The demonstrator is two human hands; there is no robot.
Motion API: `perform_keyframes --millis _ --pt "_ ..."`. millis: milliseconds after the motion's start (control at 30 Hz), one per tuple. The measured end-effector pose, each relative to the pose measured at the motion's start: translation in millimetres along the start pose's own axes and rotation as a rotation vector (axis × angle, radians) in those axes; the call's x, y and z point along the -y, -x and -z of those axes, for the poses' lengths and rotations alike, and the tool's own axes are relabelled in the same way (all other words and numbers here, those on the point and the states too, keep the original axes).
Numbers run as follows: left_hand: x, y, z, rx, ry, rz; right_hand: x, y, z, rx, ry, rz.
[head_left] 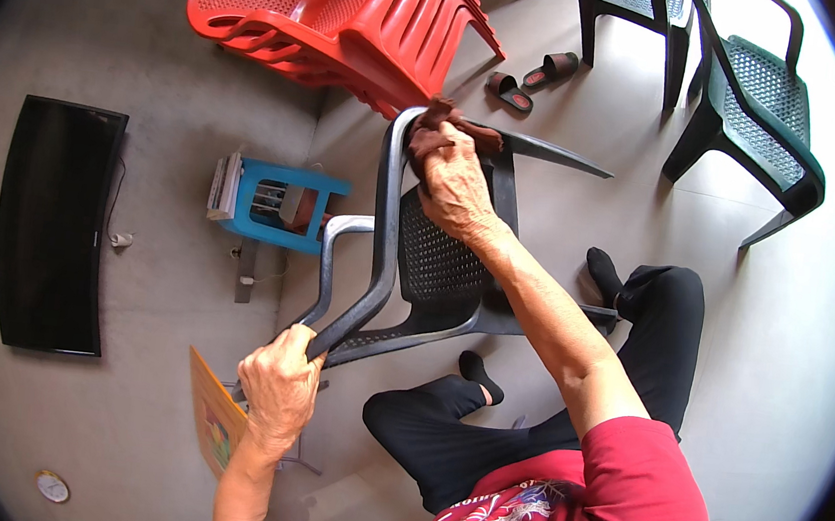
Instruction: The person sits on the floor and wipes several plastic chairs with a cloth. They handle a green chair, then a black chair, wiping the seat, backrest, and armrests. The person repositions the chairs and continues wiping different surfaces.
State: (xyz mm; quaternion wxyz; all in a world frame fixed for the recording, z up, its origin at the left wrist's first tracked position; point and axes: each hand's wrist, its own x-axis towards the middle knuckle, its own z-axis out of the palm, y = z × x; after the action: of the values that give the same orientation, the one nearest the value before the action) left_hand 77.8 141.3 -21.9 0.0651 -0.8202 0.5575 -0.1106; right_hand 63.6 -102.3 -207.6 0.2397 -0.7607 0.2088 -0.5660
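My left hand [277,388] grips the arm of a tipped grey plastic chair [432,262]. My right hand [451,178] (fingers closed) presses a dark red cloth [441,122] against its frame

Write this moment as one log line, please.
left hand: grips grey chair armrest | right hand: presses brown cloth on chair leg | chair: tipped

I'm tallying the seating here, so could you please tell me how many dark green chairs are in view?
2. One dark green chair stands at upper right; a second dark green chair sits at the top edge, partly cut off. More may lie outside the picture.
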Motion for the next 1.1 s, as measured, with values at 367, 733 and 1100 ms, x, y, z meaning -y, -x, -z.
perform_keyframes --millis 367,733,1100 --pt "7.9 -15.9 0.5 -0.002 -0.057 0.199 7.3 113.8 52.5 0.434 0.166 -0.312" --pt "26.2 -15.4 -7.2 0.008 0.03 0.286 5.1 208.1 72.5 0.285 0.278 -0.427" --pt "29.8 -24.0 -8.9 0.135 0.159 0.387 -140.4 238.9 86.4 0.058 0.404 -1.062"
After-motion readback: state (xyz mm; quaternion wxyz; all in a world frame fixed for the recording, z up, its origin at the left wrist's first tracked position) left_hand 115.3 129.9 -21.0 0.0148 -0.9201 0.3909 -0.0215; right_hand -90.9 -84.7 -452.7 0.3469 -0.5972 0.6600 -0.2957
